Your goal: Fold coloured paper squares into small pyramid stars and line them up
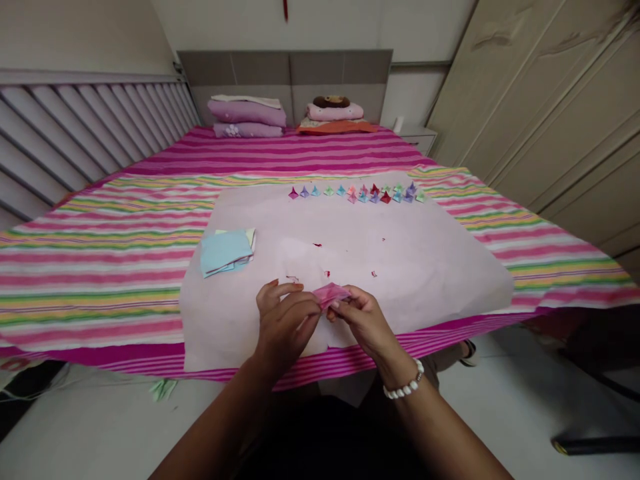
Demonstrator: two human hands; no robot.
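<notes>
A pink piece of folded paper (pixel 331 293) is held between my two hands, just above a large pale sheet (pixel 280 220) on the bed. My left hand (pixel 287 323) pinches its left end, with the index finger raised a little. From the other side, my right hand (pixel 363 318) grips the paper's right end between thumb and fingers. Beyond my hands, small folded paper shapes (pixel 375 192) in several colours stand in rows along the sheet's far edge. To the left lies a stack of square papers (pixel 226 251), light blue on top.
Small dark red scraps (pixel 327 273) are scattered on the sheet. Under it spreads a striped bedcover (pixel 100 267). Folded bedding (pixel 247 119) rests by the headboard (pixel 250 70). A slatted rail (pixel 90 127) runs along the left, a wardrobe (pixel 550 120) on the right.
</notes>
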